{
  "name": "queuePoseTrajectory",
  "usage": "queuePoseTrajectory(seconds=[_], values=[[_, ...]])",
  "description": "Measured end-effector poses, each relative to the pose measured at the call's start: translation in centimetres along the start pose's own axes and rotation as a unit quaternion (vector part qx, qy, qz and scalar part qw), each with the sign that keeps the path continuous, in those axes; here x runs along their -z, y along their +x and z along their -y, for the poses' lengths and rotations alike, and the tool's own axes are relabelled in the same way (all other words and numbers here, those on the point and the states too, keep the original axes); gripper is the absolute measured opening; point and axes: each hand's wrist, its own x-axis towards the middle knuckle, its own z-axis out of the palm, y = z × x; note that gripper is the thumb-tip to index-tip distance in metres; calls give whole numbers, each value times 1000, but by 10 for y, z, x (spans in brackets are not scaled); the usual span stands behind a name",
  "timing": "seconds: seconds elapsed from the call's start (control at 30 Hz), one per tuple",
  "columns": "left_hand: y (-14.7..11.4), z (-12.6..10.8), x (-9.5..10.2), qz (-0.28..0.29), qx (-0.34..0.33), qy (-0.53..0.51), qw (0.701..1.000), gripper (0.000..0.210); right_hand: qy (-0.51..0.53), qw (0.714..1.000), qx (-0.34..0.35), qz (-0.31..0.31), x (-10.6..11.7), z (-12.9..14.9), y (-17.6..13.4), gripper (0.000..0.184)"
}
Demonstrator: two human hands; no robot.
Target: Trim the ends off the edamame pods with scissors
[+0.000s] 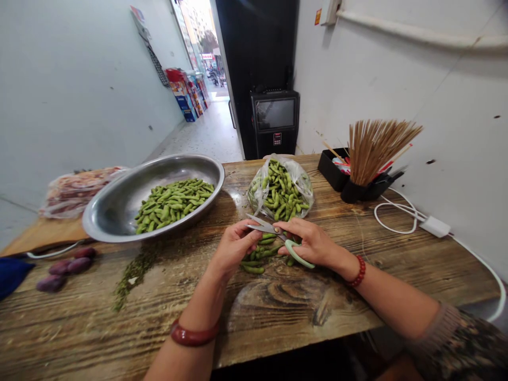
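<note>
My right hand (307, 241) is closed around scissors (298, 255) with pale green handles; their blades are spread and point left. The blade tips reach the fingers of my left hand (234, 247), which are pinched together. Whatever lies between those fingertips is hidden. Loose green soybean pods (257, 259) lie on the table under and between both hands. Just beyond them stands an open clear plastic bag (304, 182) full of pods. On the left, a wide steel basin (113, 206) holds a heap of pods (172, 203).
Dark trimmings (137, 272) and several purple, plum-like items (67, 265) lie on the wooden table (190, 296). A bag of meat (81, 190) sits behind the basin's left side. At right are bamboo skewers (375, 151) in a black holder (351, 191) and a white cable (474, 259).
</note>
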Motion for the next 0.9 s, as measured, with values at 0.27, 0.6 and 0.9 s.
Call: queuePoseTrajectory(seconds=[0.27, 0.6, 0.9], values=[[2, -1, 4, 6, -23, 45, 999, 9, -10, 1000, -4, 5, -2, 0, -1, 51], [7, 2, 5, -17, -36, 85, 996, 21, 26, 996, -42, -79, -1, -7, 1, 47], [12, 23, 1, -31, -128, 527, 839, 18, 21, 997, -37, -68, -2, -2, 2, 46]])
